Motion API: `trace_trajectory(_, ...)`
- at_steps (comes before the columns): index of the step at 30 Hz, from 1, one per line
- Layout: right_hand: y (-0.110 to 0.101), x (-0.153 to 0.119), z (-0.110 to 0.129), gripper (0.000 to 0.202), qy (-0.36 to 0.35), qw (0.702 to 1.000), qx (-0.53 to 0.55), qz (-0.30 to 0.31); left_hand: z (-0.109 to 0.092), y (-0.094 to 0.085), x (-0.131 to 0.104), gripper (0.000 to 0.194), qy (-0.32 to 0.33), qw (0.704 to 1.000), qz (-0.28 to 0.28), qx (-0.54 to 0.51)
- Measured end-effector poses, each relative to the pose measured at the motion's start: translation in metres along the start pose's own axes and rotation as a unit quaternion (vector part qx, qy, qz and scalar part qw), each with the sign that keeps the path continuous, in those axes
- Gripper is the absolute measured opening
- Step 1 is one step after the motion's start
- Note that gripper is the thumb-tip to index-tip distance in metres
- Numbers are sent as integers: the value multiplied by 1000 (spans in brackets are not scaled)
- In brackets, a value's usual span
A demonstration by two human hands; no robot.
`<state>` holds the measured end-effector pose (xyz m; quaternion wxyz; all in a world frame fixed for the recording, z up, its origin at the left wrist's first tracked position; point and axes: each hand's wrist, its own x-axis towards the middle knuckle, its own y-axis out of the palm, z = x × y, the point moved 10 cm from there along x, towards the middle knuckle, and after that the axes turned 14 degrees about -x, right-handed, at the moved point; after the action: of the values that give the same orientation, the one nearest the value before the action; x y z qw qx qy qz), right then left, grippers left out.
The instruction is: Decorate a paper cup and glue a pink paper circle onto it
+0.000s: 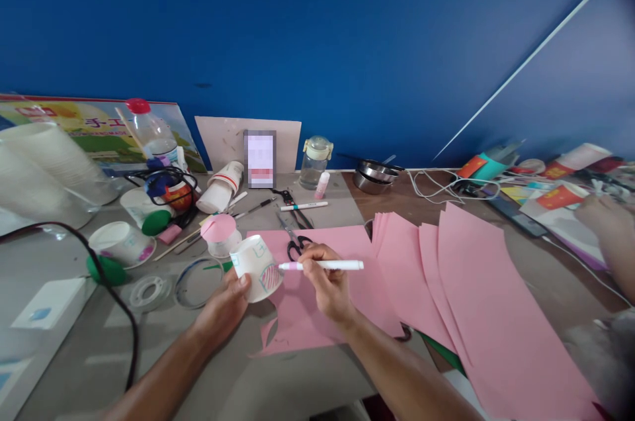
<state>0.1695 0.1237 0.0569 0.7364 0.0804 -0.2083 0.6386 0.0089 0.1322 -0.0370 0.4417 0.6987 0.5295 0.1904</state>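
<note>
My left hand (229,305) grips a white paper cup (253,262), tilted, with green outlines and a pink striped patch on its side. A white marker with a pink end (342,265) is pinched in my right hand (325,279), its tip at the striped patch. Beneath both lies a cut pink sheet (317,322). Black-handled scissors (297,245) rest on that sheet just behind my right hand. A small cup with a pink top (219,229) stands behind the held cup.
Tape rings (149,292), green balls (106,270) and stacked paper cups (54,163) are on the left. A glass jar (315,159), a glue stick (322,185) and metal bowls (374,176) stand at the back. Pink sheets (486,282) fan out rightward; another person's hand (608,229) is at far right.
</note>
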Motion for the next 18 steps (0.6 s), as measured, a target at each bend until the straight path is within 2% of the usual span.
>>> trace_trajectory(6, -1, 0, 1, 18, -5, 1000, -14, -7, -3, -5, 0, 63, 13, 1000, -23, 1)
trace_trajectory(10, 2, -1, -2, 20, 4, 1000, -13, 12, 0, -4, 0, 56, 5, 1000, -6, -6)
trace_trajectory(18, -2, 0, -5, 19, 16, 1000, -5, -9, -1, -8, 2, 51, 15, 1000, 4, -6)
